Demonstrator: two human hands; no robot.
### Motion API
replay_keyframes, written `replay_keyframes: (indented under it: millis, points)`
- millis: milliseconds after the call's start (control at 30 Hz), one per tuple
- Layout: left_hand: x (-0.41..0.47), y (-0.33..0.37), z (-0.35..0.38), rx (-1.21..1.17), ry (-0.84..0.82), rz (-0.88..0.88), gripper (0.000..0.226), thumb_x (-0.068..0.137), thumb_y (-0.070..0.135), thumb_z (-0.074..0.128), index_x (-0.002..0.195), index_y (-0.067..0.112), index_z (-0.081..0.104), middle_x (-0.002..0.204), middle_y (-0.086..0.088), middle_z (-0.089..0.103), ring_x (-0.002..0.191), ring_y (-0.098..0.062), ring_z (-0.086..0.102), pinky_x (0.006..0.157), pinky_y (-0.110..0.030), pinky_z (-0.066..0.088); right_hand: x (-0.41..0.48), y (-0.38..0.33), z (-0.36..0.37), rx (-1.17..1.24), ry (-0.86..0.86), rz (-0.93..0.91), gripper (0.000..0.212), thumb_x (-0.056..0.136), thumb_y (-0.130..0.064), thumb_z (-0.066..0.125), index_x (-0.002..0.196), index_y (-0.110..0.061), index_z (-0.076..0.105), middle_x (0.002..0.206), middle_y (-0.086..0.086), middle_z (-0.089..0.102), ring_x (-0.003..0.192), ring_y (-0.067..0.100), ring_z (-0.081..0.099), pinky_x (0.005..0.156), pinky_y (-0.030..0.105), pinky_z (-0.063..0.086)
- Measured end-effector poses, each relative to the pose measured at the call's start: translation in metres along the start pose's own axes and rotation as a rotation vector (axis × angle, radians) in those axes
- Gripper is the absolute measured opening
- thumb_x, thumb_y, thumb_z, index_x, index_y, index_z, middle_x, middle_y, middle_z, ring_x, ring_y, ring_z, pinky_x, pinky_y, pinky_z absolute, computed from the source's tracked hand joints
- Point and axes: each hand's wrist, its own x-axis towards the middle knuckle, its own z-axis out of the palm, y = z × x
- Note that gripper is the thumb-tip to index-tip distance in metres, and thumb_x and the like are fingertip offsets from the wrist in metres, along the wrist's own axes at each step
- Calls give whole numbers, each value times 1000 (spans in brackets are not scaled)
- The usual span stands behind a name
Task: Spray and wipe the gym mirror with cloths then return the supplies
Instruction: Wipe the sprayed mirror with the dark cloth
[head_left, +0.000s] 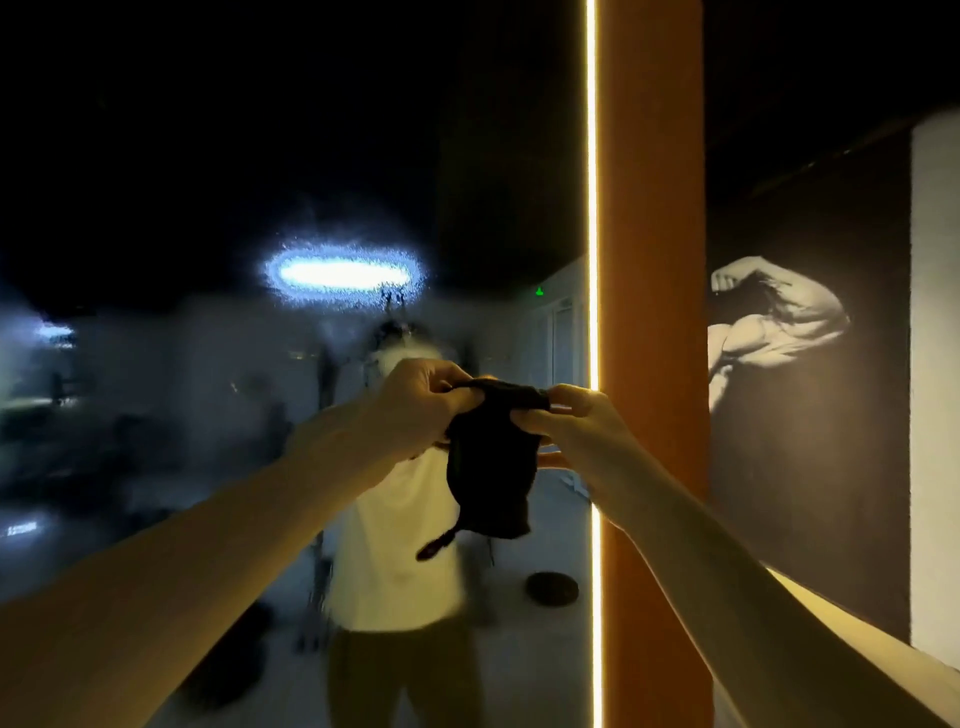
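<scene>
A black cloth (491, 467) hangs in front of me at chest height, its top edge stretched between both hands. My left hand (421, 410) pinches the cloth's upper left corner. My right hand (566, 431) pinches the upper right corner, fingers curled round the fabric. A small strap or tag dangles from the cloth's lower left. Behind it the gym mirror (208, 389) fills the left of the view, hazy with spray mist and streaks. My own reflection in a pale shirt shows blurred in the mirror. No spray bottle is in view.
A lit vertical light strip (592, 208) edges the mirror, next to an orange pillar (652, 260). To the right a dark wall carries a black-and-white bodybuilder picture (769, 327). A round dark weight plate (551, 588) shows reflected on the floor.
</scene>
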Motion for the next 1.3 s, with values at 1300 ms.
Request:
replay_keyframes:
  millis: [1300]
  points:
    - [155,-27,-96,1099,719,607,24,90,31,67,106,16,59,102,-3,55,97,-24,51,83,-31,29,241,3,23,-1318,601,-790,70,98,-31,32,156,9,29,164,30,24,154,43,23,127,51,23]
